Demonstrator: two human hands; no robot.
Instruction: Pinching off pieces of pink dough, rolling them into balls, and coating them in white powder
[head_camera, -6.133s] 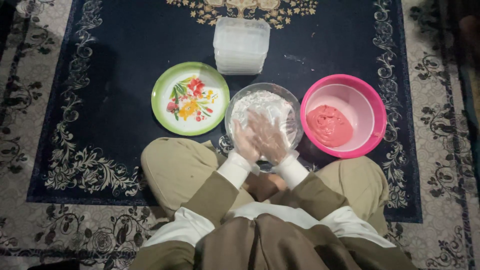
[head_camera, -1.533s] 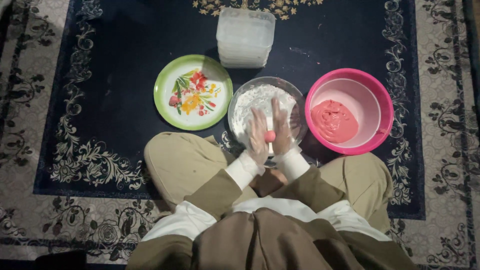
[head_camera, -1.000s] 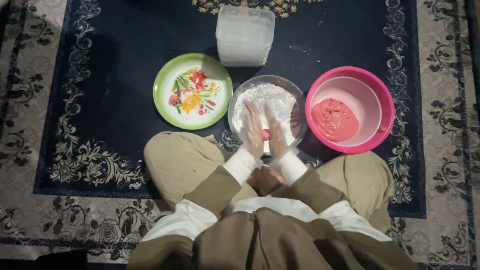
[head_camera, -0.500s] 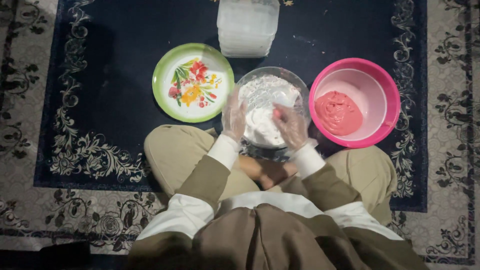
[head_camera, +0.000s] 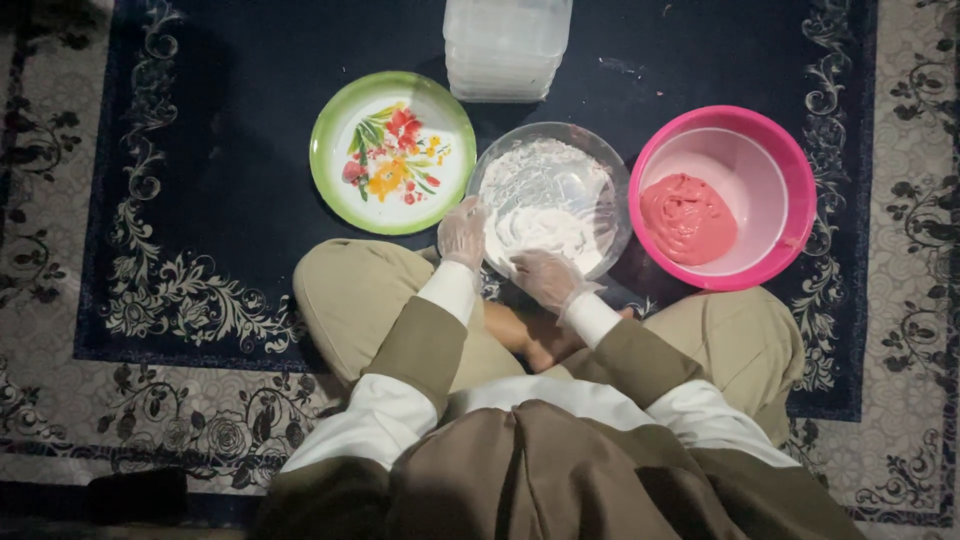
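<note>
Both my hands wear thin clear gloves. My left hand (head_camera: 462, 232) rests on the left rim of a glass bowl (head_camera: 608, 170) that holds white flour (head_camera: 545, 205), with its fingers curled over the edge. My right hand (head_camera: 541, 277) lies flat at the bowl's near rim, fingertips touching the flour and nothing visible in it. No pink dough ball shows between my hands. Right of the glass bowl stands a pink bowl (head_camera: 790, 170) with a lump of pink dough (head_camera: 687, 217) inside.
A green-rimmed plate (head_camera: 330, 180) with a flower pattern lies left of the glass bowl. A stack of clear plastic containers (head_camera: 506, 45) stands behind it. Everything sits on a dark blue patterned rug (head_camera: 200, 150). My crossed legs (head_camera: 350, 295) are just below the bowls.
Earlier my palms were pressed together over the glass bowl, rolling a small pink dough ball. Now they have parted and dropped to the bowl's near rim, and the ball is out of sight.
</note>
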